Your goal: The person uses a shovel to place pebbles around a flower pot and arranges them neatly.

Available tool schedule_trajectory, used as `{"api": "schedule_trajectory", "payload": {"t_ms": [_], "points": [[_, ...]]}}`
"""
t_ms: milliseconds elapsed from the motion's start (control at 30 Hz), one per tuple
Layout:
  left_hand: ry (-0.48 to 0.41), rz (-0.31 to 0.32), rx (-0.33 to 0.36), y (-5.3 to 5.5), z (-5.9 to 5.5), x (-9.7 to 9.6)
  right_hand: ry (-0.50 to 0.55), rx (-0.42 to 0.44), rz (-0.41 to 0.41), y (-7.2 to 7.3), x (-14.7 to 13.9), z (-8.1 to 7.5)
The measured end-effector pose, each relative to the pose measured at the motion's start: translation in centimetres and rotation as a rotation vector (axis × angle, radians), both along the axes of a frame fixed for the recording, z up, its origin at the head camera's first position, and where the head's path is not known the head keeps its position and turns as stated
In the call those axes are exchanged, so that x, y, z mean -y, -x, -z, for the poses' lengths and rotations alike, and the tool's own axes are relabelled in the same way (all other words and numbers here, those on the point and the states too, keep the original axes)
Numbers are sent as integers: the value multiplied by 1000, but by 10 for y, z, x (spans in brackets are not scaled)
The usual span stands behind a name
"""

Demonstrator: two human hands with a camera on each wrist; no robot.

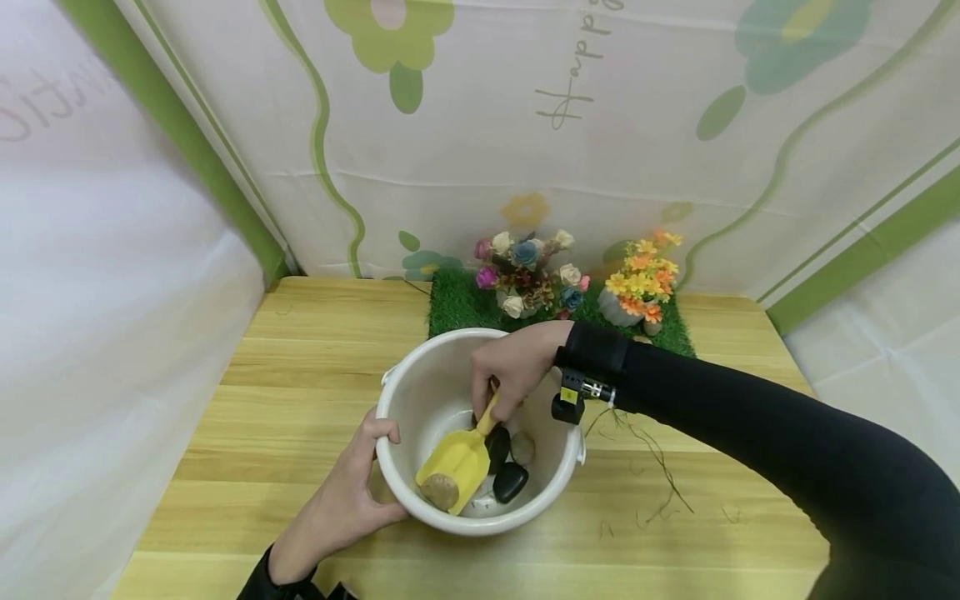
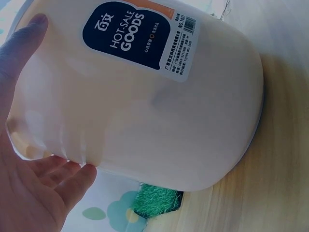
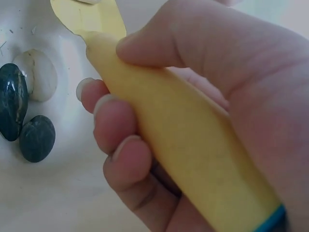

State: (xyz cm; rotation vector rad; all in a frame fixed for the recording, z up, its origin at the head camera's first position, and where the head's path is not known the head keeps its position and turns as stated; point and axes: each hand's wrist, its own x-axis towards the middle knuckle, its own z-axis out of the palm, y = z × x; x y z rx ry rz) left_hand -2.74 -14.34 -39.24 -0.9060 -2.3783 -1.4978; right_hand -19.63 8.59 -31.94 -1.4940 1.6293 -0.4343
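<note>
A white plastic bucket (image 1: 403,392) stands on the wooden table (image 1: 300,400), with several dark and pale stones (image 1: 510,481) lying in its bottom. My right hand (image 1: 517,367) reaches into the bucket and grips the handle of a yellow toy shovel (image 1: 457,458). A brown stone (image 1: 439,490) lies on the shovel's blade. In the right wrist view my fingers (image 3: 120,140) curl round the yellow shovel handle (image 3: 183,154), above dark stones (image 3: 29,130). My left hand (image 1: 352,492) holds the bucket's near-left side, thumb over the rim. The left wrist view shows the bucket's wall (image 2: 145,121) and label against that hand's fingers (image 2: 53,174).
At the back of the table a green grass mat (image 1: 457,304) carries a bunch of mixed flowers (image 1: 528,275) and a pot of orange and yellow flowers (image 1: 641,287). Thin dry twigs (image 1: 652,454) lie right of the bucket. Patterned curtain walls close in the table.
</note>
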Motion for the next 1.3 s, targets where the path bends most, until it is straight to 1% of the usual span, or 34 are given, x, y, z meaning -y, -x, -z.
{"api": "schedule_trajectory", "payload": {"t_ms": [233,367,567,800,1033,1067,1167,1300], "points": [[-7,4,0,1,-1,-1,-7,32,26,3,-7,-7],[-1,0,4,1,-1,-1,-14,47,59,3,-12,-10],[13,-10,29,1,-1,-1,-15,54,121,4,-19,-13],[21,-17,48,0,-1,0,22,73,157,5,-32,-19],[32,-25,49,0,-2,-1,64,30,196,6,-46,-24],[32,-25,47,0,-1,-1,73,36,196,5,-48,-25],[28,-22,35,0,-1,-1,105,48,204,2,-53,-32],[19,-15,24,0,0,-1,147,84,246,-4,-60,-48]]}}
